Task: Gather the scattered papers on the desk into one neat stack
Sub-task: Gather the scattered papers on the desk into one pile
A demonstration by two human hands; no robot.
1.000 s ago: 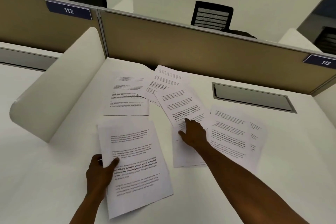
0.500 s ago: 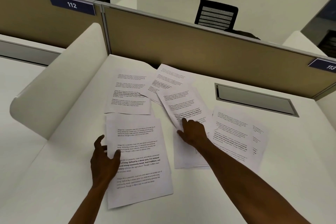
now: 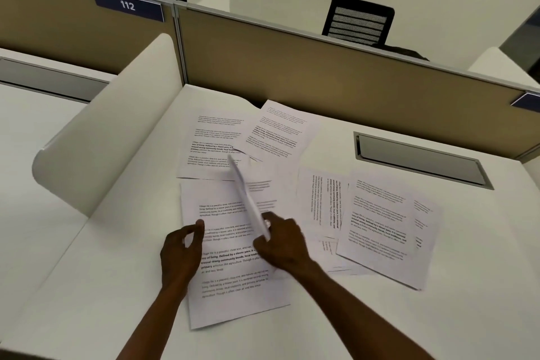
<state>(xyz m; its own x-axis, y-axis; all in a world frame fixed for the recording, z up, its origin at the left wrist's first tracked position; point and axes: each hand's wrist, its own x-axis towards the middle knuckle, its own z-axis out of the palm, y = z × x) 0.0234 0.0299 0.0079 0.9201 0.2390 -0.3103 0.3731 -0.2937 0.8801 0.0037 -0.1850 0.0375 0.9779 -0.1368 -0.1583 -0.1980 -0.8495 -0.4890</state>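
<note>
Right hand [image 3: 282,245] pinches a single sheet [image 3: 247,199] by its near edge — the sheet stands tilted and motion-blurred above the near stack [image 3: 230,286], which lies flat on the white counter [image 3: 102,286]. Left hand [image 3: 182,254] hovers at the stack's left edge, fingers curled and apart, gripping nothing. Two printed sheets [image 3: 216,143] overlap farther back, near the tan partition [image 3: 321,73]. A fanned pile [image 3: 377,231] lies just right of the right hand, partly overlapping itself. Around them — a curved white side divider [image 3: 96,149] to the left, a grey cable tray [image 3: 418,159] recessed at right rear.
</note>
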